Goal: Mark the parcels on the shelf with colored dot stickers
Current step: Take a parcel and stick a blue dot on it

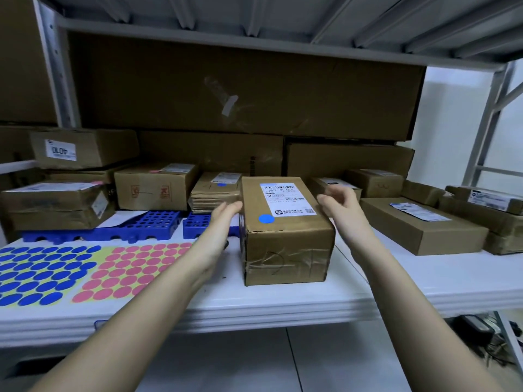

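Head view showed a box (285, 230) with a blue dot (266, 219) on the surface (424, 278); left hand (223, 215) touched its side with straight fingers, right hand (338, 203) hovered beside it, fingers loosely spread.

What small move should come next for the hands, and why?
Probably close both hands on the brown cardboard parcel and slide it back. It already carries a blue dot sticker, and the left hand and right hand flank it, open.
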Tool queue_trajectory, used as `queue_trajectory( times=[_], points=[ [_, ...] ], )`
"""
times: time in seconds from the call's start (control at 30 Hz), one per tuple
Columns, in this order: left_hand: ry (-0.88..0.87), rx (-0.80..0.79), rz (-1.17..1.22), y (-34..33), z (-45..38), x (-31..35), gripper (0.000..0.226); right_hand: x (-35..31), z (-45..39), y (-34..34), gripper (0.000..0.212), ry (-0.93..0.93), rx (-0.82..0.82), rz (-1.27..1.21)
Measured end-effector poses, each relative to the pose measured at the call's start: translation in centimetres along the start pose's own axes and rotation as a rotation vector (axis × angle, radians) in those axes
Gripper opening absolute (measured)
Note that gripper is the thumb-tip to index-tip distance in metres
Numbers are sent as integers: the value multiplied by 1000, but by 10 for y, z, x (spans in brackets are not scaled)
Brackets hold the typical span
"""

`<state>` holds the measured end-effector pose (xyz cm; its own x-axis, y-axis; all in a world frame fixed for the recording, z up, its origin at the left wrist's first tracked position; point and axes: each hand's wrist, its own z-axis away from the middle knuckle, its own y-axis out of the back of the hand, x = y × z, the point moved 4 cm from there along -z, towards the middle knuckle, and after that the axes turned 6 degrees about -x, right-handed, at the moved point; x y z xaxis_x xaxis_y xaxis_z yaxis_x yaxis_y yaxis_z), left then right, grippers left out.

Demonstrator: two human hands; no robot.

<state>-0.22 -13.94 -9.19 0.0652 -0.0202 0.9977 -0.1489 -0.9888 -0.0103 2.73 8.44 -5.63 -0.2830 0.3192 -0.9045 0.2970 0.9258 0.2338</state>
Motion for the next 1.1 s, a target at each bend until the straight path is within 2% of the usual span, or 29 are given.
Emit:
queue_trajectory(
  times=[0.07, 0.1, 0.17, 0.2, 0.27, 0.3, 0.43, 0.47, 0.57, 0.6, 0.77, 0.87, 1.03, 1.1],
  points=[
    [94, 5, 66, 4, 3, -8, 68, 18, 2, -1, 71, -208, -125, -168],
    [133, 1, 91, 4, 6, -9, 74, 25, 4, -3, 69, -262, -180, -213],
    [174, -63, 118, -2, 8, -10, 79, 33, 9, -7, 51, -322, -252, -290],
    [174, -108, 130, -6, 10, -9, 71, 36, 11, -10, 46, -339, -277, -318],
    [151, -169, 138, -13, 10, -10, 38, 38, 13, -15, 42, -344, -328, -362],
    [143, -194, 151, -16, 8, -13, 30, 37, 14, -17, 40, -339, -341, -379],
    [112, -250, 156, -26, 9, -14, 28, 38, 18, -19, 37, -316, -351, -482],
    [87, -257, 166, -26, 9, -13, 35, 37, 20, -19, 36, -300, -350, -522],
    [5, -284, 211, -25, 6, -11, 89, 39, 22, -22, 37, -215, -348, -599],
    [-24, -297, 230, -26, 4, -11, 96, 38, 22, -24, 39, -174, -351, -608],
    [-139, -326, 277, -25, 2, -9, 82, 38, 22, -32, 51, 29, -329, -606],
    [-200, -307, 303, -21, 1, -10, 74, 44, 21, -36, 63, 55, -316, -601],
    [-254, -200, 287, -17, -3, -5, 76, 42, 20, -35, 72, 117, -302, -572],
    [-260, -97, 209, -16, -11, 2, 69, 40, 17, -31, 79, 135, -287, -560]
  ],
)
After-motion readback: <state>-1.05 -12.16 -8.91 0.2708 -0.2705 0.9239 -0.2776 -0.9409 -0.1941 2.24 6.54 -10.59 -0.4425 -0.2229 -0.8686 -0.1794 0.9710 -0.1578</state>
